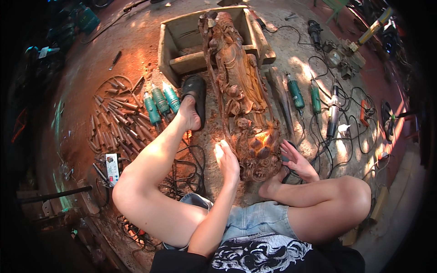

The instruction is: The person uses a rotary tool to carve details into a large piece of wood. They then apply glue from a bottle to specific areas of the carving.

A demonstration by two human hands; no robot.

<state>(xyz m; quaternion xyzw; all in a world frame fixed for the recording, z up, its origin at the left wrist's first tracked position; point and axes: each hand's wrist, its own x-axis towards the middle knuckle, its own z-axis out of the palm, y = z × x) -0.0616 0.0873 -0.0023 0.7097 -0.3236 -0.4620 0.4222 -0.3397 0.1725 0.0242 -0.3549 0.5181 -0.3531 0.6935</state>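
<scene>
Both hands on the near end of a long brown carved wooden figure (pixel 241 98) lying on the dusty floor (pixel 300 59).

The left hand (pixel 226 159) rests open, fingers together, on the carving's near left edge; the right hand (pixel 296 159) cups its near right side, grip loose, clamped on nothing. This looks like steadying or feeling the ornate base. Further carving would call for a tool: teal power tools (pixel 160 102) lie left, green ones (pixel 304 94) right.

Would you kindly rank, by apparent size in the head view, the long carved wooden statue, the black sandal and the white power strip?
1. Long carved wooden statue, clearly largest.
2. Black sandal.
3. White power strip, smallest, though near the sandal's size.
</scene>
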